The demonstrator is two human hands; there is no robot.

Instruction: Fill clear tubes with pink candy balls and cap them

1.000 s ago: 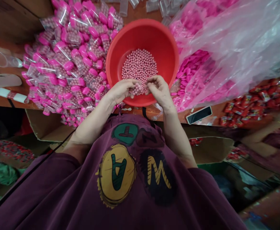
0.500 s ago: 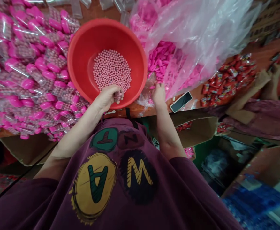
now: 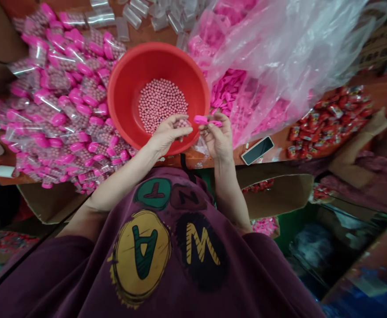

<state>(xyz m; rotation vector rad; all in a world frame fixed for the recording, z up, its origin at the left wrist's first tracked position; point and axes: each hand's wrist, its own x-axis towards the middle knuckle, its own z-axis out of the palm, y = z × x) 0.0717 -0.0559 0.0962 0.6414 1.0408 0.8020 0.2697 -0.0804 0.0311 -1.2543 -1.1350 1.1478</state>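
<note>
A red plastic bowl (image 3: pixel 127 84) on the table holds a heap of small pink beads (image 3: pixel 162 104). My left hand (image 3: pixel 168 134) is closed over the bowl's near rim on a small clear tube filled with beads (image 3: pixel 184 125). Just to its right, my right hand (image 3: pixel 217 137) pinches a bright pink cap (image 3: pixel 202 119) between thumb and fingers, close to the tube's end. Both hands hover at the bowl's front edge, nearly touching.
A big pile of filled tubes with pink caps (image 3: pixel 57 106) lies left of the bowl. A clear plastic bag of pink caps (image 3: pixel 246 75) lies to the right, a phone (image 3: pixel 257 150) near it, red packets (image 3: pixel 332 115) beyond. Another person's arm (image 3: pixel 355 145) is far right. Empty tubes (image 3: pixel 140 11) lie behind.
My right hand came back from the bag of caps with a pink cap and now meets my left hand, which lifted the filled tube from the beads. The view shifted slightly.
</note>
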